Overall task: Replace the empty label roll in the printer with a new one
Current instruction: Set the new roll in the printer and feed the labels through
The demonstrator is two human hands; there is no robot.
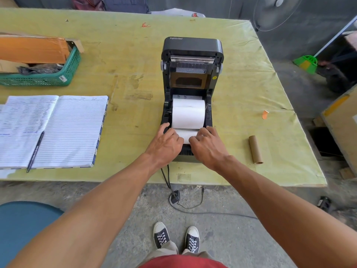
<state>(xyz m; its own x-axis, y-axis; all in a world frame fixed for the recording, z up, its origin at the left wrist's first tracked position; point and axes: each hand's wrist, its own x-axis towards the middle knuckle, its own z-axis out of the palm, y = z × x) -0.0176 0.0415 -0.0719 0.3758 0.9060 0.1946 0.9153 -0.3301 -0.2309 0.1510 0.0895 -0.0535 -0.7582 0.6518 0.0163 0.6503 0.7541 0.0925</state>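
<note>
White label roll (188, 115) sits in the open bay of the black printer (193, 45), whose lid stands raised, on the yellow-green worktop (135, 60). Its loose paper end (186, 135) runs forward over the printer's front. The left grip (166, 142) and the right grip (206, 146) rest on that paper end's two side edges, fingers bent down; whether they pinch or only press, I cannot tell. A bare cardboard core (255, 149) lies well apart, right of the printer.
</note>
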